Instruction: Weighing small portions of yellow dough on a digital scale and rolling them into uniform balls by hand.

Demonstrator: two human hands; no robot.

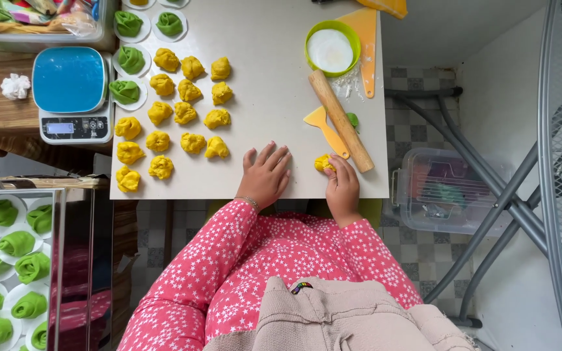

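Observation:
My left hand [265, 175] lies flat on the white table [274, 78], fingers spread, holding nothing. My right hand [341, 188] pinches a small yellow dough piece [323, 162] near the table's front edge. Just beyond that hand lie a wooden rolling pin [341, 120] and a yellow plastic scraper [325, 130]. Several shaped yellow dough pieces [183, 114] sit in rows to the left of my left hand. Both sleeves are pink with white stars.
A green bowl of flour [332, 49] and an orange scraper [367, 45] stand at the back. Green dough pieces on white discs [128, 60] sit beside a blue-topped scale [71, 94]. A tray of green pieces [8, 260] is lower left; a plastic box [447, 188] is on the floor to the right.

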